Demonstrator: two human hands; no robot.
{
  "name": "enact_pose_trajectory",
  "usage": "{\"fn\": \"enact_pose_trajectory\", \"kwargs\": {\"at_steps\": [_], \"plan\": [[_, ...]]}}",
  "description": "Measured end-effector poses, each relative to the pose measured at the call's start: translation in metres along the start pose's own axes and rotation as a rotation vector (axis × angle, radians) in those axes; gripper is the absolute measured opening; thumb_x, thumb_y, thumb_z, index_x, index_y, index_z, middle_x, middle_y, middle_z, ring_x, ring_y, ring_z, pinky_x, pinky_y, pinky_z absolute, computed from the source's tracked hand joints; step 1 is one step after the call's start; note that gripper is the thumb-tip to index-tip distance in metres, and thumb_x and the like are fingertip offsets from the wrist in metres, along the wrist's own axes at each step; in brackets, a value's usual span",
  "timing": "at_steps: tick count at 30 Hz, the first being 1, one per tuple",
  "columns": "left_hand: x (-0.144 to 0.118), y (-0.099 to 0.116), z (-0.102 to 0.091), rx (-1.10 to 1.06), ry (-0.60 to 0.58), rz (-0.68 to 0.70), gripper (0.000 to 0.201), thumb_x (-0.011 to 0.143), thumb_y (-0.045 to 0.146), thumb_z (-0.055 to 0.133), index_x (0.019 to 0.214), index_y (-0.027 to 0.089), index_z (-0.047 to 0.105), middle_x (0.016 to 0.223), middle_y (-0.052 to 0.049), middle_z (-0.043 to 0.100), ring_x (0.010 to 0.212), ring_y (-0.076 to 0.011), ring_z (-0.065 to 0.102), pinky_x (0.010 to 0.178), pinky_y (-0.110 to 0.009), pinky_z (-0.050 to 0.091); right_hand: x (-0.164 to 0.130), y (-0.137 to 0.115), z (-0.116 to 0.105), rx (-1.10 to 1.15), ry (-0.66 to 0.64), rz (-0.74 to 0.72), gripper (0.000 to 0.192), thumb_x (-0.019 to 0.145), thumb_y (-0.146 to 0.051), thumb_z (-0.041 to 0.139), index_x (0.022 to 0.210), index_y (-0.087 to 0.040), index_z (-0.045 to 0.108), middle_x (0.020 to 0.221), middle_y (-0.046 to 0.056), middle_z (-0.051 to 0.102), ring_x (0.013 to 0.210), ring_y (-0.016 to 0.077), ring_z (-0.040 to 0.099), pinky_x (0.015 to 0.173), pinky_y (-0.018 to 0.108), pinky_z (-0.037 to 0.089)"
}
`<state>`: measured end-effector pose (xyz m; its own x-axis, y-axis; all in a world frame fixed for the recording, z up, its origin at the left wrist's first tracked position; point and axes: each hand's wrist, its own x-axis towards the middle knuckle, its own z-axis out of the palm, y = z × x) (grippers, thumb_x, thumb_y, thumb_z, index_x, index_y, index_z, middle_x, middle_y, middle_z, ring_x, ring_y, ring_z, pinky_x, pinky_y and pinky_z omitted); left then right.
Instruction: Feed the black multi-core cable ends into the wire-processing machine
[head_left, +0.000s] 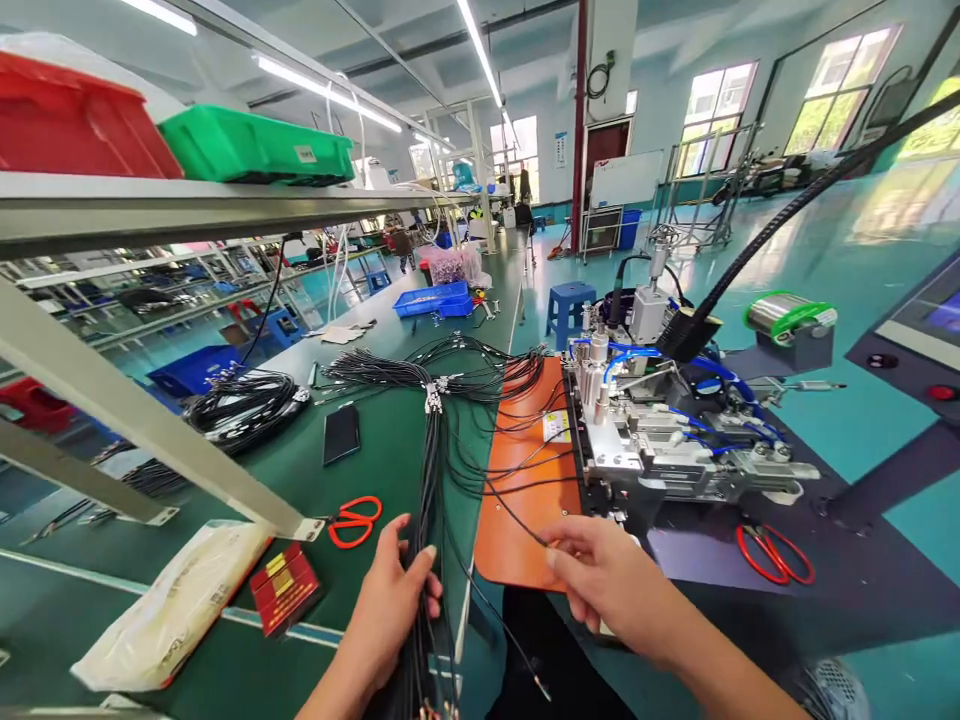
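My left hand (390, 600) grips a thick bundle of black cables (430, 470) that runs up the green bench to a fan of loose ends (450, 370). My right hand (600, 575) pinches a single black cable (517, 515) pulled out of the bundle, over the near edge of an orange mat (517, 480). A metal machine (660, 430) with blue tubing stands just beyond my right hand.
Orange-handled scissors (354, 520) lie left of the bundle, red scissors (772, 555) right of the machine. A phone (341, 433), a coil of black cables (240, 405), a red booklet (285, 588) and a plastic bag (172, 610) lie on the bench. A slanted shelf brace (150, 430) crosses the left.
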<state>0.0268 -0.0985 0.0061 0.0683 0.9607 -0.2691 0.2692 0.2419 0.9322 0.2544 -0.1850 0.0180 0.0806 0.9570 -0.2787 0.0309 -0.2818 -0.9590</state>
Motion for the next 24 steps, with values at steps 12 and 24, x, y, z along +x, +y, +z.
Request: {"fn": "enact_pose_trajectory", "kwargs": {"at_steps": [12,24], "plan": [[-0.025,-0.010,-0.019,0.688,0.102,0.360,0.053,0.087,0.054,0.052,0.132,0.027,0.058,0.074,-0.003,0.059,0.069,-0.0240,0.062,0.074,-0.039,0.052,-0.015,0.033,-0.049,-0.178,0.322,-0.097,0.024,0.089,-0.042,0.058,0.097,-0.026,0.074,0.093,0.002,0.070,0.082,0.0186,0.065,0.074,0.029,0.049],[0.012,0.055,0.138,0.781,-0.791,0.969,0.018,0.098,0.022,0.045,0.108,0.017,0.059,0.097,-0.007,0.063,0.088,-0.0194,0.057,0.077,-0.030,0.048,-0.018,0.047,-0.055,-0.049,0.449,-0.048,0.030,0.089,-0.046,0.061,0.110,-0.025,0.068,0.089,0.003,0.069,0.078,0.0183,0.065,0.067,0.028,0.051]]}}
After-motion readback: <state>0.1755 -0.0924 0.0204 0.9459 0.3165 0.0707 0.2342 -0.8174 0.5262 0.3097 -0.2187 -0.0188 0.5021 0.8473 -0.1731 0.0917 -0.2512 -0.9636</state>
